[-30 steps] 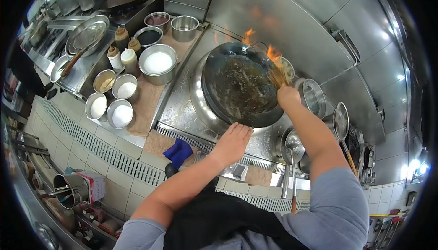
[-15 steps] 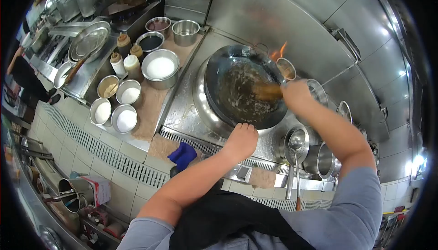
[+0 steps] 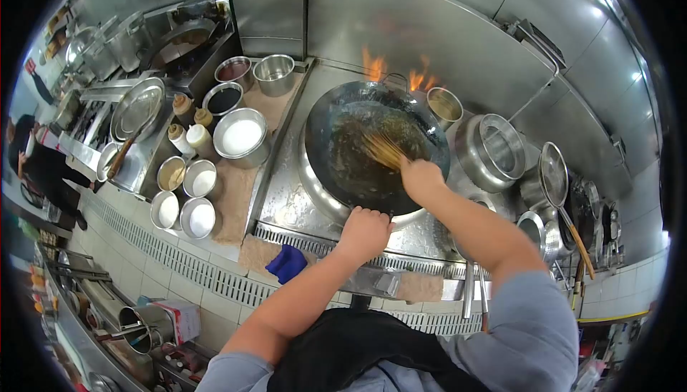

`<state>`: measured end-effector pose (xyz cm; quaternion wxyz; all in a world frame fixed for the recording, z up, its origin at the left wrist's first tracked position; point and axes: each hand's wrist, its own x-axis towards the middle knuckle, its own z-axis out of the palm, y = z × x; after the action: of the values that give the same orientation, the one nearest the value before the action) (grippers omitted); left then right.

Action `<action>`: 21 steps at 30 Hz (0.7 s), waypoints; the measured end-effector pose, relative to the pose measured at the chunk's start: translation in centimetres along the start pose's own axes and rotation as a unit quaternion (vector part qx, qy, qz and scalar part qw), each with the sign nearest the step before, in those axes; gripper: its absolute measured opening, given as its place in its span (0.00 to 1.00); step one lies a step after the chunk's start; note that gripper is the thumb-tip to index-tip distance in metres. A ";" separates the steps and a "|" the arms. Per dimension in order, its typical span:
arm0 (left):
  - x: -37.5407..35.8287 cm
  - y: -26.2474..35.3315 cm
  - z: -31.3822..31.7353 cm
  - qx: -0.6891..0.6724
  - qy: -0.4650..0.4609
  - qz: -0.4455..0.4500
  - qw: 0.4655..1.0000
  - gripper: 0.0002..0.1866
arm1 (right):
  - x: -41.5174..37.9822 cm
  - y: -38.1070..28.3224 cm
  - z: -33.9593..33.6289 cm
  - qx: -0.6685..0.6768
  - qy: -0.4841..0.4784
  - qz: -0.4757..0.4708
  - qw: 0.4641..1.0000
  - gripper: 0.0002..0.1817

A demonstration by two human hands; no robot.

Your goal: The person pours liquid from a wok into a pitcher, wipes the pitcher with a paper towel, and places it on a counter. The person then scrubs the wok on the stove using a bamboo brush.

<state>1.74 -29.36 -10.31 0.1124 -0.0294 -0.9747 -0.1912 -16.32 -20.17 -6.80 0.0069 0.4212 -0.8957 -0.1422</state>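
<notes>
A large dark wok [image 3: 325,167] sits on the burner with murky, bubbling liquid [image 3: 354,156] inside. My left hand [image 3: 365,233] is closed at the near edge of the wok; the part under its fingers is hidden. In my right hand [image 3: 422,179] is a bamboo wok brush [image 3: 385,151], gripped at its near end. Its splayed bristles point up and left into the liquid, near the middle of the wok. A wire loop handle [image 3: 396,79] stands up from the wok's far rim.
Flames [image 3: 373,65] rise behind the wok, beside a small metal cup [image 3: 444,106]. Metal pots [image 3: 486,152] and a wood-handled strainer [image 3: 553,174] stand at right. To the left are white-filled bowls [image 3: 197,218], squeeze bottles [image 3: 200,139] and a blue cloth [image 3: 288,263]. Another person [image 3: 43,167] stands far left.
The brush and my right hand have moved left, from the wok's right side toward its middle. My left hand stays at the near edge. More flame shows behind the wok, and the view has shifted.
</notes>
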 end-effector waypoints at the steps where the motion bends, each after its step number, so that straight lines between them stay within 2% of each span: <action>1: -0.2 -0.1 -0.1 -0.001 -0.002 -0.015 1.000 0.15 | -2.0 1.3 1.4 -0.007 -0.026 0.034 0.999 0.18; 2: -0.2 -0.2 -0.5 -0.021 -0.006 -0.015 1.000 0.16 | -3.3 2.9 2.7 -0.014 -0.053 0.066 0.996 0.19; 4: -0.5 -0.6 -0.2 -0.022 -0.012 -0.010 1.000 0.16 | -3.3 5.6 -0.3 -0.083 -0.082 0.094 0.989 0.22; 6: -0.1 -0.8 -0.2 -0.023 -0.005 -0.005 1.000 0.16 | 3.0 8.0 0.7 0.005 -0.014 0.100 0.995 0.21; 7: -0.2 -0.7 -0.2 -0.021 -0.005 -0.004 1.000 0.16 | 5.5 6.9 -0.1 0.008 0.034 0.085 0.996 0.21; 8: -0.1 -0.9 -0.3 -0.014 -0.007 -0.002 1.000 0.16 | 7.5 5.0 -0.2 0.037 0.043 0.067 0.996 0.19; 9: 0.2 -1.2 -0.6 -0.007 -0.006 -0.004 1.000 0.16 | 8.9 2.3 -0.6 0.086 0.007 0.093 0.992 0.18; 10: 0.3 -1.3 -0.6 -0.003 -0.001 0.002 1.000 0.16 | 9.3 -0.3 0.2 0.112 0.011 0.122 0.986 0.19; 13: 0.1 -1.0 -0.3 -0.004 0.036 0.031 0.999 0.16 | 5.5 -3.6 -2.3 0.142 -0.007 0.032 0.989 0.19; 14: 0.0 -1.0 -0.2 -0.007 0.040 0.021 0.999 0.16 | 3.0 -4.0 -3.7 0.134 -0.014 -0.024 0.991 0.19; 15: -0.2 -0.9 0.0 -0.012 0.042 0.008 0.999 0.16 | 0.3 -4.0 -3.0 0.122 0.036 -0.089 0.988 0.18; 16: -0.3 -0.7 0.0 -0.012 0.043 0.010 0.999 0.16 | -2.4 -3.8 -2.9 0.101 0.035 -0.134 0.985 0.17; 17: -0.5 -0.7 -0.1 -0.023 0.061 0.019 0.998 0.15 | -4.9 -3.3 -3.2 0.083 -0.005 -0.142 0.986 0.18; 19: -0.7 -0.9 -0.4 -0.030 0.075 0.020 0.997 0.15 | -6.2 -1.0 -2.9 0.022 -0.076 -0.087 0.993 0.17; 20: -0.9 -0.9 -0.5 -0.030 0.062 0.021 0.997 0.15 | -5.0 0.5 -0.6 -0.023 -0.102 -0.044 0.994 0.17; 21: -0.8 -0.8 -0.6 -0.031 0.051 0.023 0.998 0.15 | -2.0 2.3 1.2 -0.010 -0.093 0.014 0.996 0.15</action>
<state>2.60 -30.34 -10.26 0.1653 -0.0456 -0.9604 -0.2195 -16.94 -17.00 -7.13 -0.0702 0.3933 -0.8969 -0.1898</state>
